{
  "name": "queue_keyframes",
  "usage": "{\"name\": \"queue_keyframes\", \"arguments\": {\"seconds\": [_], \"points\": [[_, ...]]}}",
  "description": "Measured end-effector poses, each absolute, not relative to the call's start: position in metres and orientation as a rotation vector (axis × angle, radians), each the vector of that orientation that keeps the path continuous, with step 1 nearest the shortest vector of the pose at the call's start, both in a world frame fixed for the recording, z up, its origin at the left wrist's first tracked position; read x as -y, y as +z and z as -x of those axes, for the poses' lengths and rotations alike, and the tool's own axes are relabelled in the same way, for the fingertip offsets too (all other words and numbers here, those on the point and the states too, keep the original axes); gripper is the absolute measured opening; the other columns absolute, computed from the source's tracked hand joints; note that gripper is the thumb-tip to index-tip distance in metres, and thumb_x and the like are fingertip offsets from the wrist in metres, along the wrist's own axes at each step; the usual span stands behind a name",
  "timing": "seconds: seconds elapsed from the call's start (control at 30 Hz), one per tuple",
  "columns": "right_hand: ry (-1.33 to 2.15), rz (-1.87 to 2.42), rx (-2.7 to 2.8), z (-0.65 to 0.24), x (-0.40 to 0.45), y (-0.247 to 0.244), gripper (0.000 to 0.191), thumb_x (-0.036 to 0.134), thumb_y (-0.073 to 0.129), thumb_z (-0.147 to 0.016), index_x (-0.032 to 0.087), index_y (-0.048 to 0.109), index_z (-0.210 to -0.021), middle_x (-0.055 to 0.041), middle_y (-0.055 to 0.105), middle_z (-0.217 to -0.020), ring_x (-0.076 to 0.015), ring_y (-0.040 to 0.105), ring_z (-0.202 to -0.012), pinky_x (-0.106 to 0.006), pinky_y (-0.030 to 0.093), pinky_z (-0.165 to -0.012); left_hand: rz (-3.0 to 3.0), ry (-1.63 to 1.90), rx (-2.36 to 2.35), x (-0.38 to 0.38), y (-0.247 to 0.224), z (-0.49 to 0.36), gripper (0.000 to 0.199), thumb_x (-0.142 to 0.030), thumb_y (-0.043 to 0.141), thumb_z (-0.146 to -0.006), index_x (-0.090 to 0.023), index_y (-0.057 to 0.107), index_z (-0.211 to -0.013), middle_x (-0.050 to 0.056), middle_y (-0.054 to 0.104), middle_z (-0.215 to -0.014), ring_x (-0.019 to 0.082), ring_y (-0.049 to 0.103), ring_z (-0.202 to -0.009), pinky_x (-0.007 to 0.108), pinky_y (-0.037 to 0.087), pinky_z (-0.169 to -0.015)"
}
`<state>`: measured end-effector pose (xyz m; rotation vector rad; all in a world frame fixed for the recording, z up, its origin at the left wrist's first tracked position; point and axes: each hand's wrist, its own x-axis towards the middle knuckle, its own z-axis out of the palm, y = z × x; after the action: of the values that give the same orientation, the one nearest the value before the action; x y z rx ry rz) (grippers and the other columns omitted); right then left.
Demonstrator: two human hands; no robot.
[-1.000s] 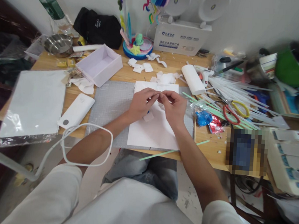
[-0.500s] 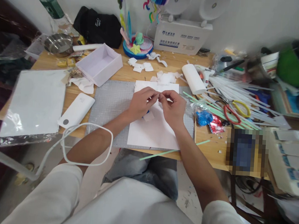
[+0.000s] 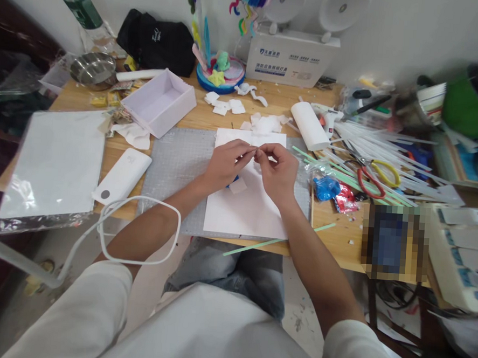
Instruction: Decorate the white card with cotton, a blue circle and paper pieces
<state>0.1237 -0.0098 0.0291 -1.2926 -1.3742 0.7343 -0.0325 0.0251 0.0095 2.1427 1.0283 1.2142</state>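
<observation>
Over the upper part of a white sheet of paper, my left hand and my right hand meet fingertip to fingertip. Both are closed in a pinch. Whatever lies between the fingers is too small to make out. Beneath my left hand a small pale square piece rests on the sheet, with a bit of something blue beside it, mostly covered by the hand. A grey cutting mat lies under the paper. One light green strip crosses the front edge of the table.
To the right lie white glue sticks, red-handled pliers, a blue packet and a paper roll. On the left are a lilac box, a white power bank and a white tube frame over my left forearm.
Hardly anything differs. My right hand has shifted very slightly, and the fingertips of both hands stay together above the paper.
</observation>
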Motion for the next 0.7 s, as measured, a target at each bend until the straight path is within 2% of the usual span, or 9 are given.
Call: {"name": "queue_keyframes", "arguments": {"seconds": [0.13,0.33,0.7], "points": [[0.702,1.312,1.418,-0.1238,0.0108,0.029,0.012,0.035,0.064,-0.091,0.024,0.067,-0.089,-0.0018,0.073,-0.089,-0.0161,0.069,-0.083,-0.031,0.06,-0.072,-2.129,1.25,-1.045,-0.0251,0.0071,0.0325,0.019,-0.025,0.06,-0.101,-0.022,0.078,-0.1,0.004,0.076,-0.095,0.012,0.069,-0.084,0.023,0.055,-0.072],[0.751,1.309,1.379,-0.1215,0.012,0.0323,0.015,0.038,0.065,-0.091,0.023,0.066,-0.087,-0.0015,0.072,-0.085,-0.0158,0.07,-0.081,-0.031,0.06,-0.072,-2.019,1.27,-1.047,-0.0228,0.0116,0.03,0.016,-0.021,0.063,-0.097,-0.02,0.079,-0.095,0.003,0.075,-0.09,0.011,0.069,-0.082,0.02,0.055,-0.069],[0.838,1.218,1.299,-0.1212,0.0079,0.0254,0.023,0.045,0.07,-0.09,0.023,0.066,-0.086,0.0002,0.071,-0.082,-0.014,0.07,-0.078,-0.031,0.063,-0.075,-1.925,1.23,-1.107,-0.0216,0.015,0.0282,0.017,-0.024,0.062,-0.097,-0.018,0.078,-0.094,0.004,0.075,-0.091,0.011,0.07,-0.08,0.02,0.055,-0.068]]}}
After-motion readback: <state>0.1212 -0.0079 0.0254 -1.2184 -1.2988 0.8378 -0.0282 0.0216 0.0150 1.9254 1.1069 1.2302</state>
